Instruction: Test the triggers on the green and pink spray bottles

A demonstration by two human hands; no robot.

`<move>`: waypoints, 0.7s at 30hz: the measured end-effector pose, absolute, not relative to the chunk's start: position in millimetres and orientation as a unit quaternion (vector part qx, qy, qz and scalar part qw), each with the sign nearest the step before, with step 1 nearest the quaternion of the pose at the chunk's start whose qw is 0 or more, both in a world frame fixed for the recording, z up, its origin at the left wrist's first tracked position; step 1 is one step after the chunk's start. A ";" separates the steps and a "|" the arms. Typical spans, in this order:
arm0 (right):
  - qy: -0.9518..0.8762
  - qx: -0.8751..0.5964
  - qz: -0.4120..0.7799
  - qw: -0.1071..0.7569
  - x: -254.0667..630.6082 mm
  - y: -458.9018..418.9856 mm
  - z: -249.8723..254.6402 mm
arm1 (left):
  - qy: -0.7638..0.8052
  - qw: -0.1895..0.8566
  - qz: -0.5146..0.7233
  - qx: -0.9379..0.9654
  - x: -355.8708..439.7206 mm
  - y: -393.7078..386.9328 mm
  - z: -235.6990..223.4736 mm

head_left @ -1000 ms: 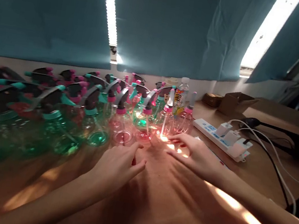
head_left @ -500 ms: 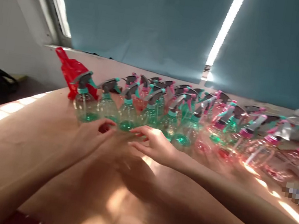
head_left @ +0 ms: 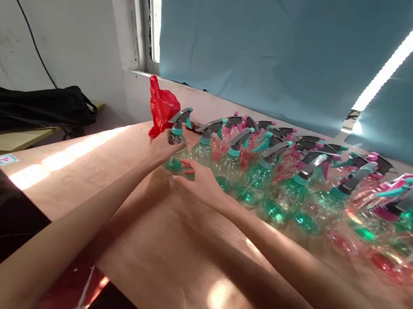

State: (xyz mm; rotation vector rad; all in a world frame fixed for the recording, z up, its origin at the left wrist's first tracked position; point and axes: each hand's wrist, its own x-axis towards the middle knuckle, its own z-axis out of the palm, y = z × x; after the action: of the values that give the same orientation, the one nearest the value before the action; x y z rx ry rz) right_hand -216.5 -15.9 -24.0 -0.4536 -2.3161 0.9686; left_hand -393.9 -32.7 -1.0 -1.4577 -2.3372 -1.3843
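Clearly, both hands are at one end of a crowd of trigger-spray bottles, a little left of the middle of the frame. The left hand is at the left side of the end spray bottle, a clear one with a teal collar and a green base, upright on the tabletop. Its grip is partly spread, thumb and fingers parted and loosely curved; I cannot tell whether it touches the bottle. The right hand is just beside that bottle's lower right, its grip spread too, thumb apart from bent fingers, with hold of nothing that shows.

From there, a front row of teal-collared bottles runs toward the lower right of the frame, and pink-collared bottles crowd the right edge. Behind the end bottle, left of centre, stands a crumpled red plastic bag. A blue curtain fills the upper right, crossed by a slanting bright strip. At the left edge, a long black bag lies on a pale wooden surface, and a small sticker marks the tabletop's left corner. Sunlight patches streak the wood; red floor shows at lower left.
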 end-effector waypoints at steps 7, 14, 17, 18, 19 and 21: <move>-0.865 -0.173 0.382 0.274 -208.1 -19.3 -28.0 | -0.755 0.025 -0.447 -0.479 -388.5 -73.6 -6.6; -0.861 -0.145 0.421 0.245 -159.7 -42.5 -38.4 | -0.747 -0.009 -0.417 -0.518 -319.3 -141.8 -8.9; -0.865 -0.162 0.407 0.246 -128.8 -50.4 -36.2 | -0.730 -0.040 -0.404 -0.549 -277.6 -153.3 -13.5; -0.866 -0.167 0.405 0.241 -117.6 -51.6 -35.1 | -0.724 -0.058 -0.404 -0.556 -264.2 -154.2 -15.3; -0.868 -0.172 0.404 0.233 -106.0 -52.3 -34.2 | -0.711 -0.081 -0.409 -0.566 -251.3 -153.9 -17.0; -0.866 -0.199 0.398 0.228 -81.4 -52.1 -34.1 | -0.679 -0.112 -0.421 -0.591 -227.1 -150.2 -19.6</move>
State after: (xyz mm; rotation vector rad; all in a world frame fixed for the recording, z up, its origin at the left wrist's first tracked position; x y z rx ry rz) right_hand -81.4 -52.1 -34.1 -0.5480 -2.3852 1.0974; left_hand -227.1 -150.2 -19.6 -2.0003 -2.3004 -1.4267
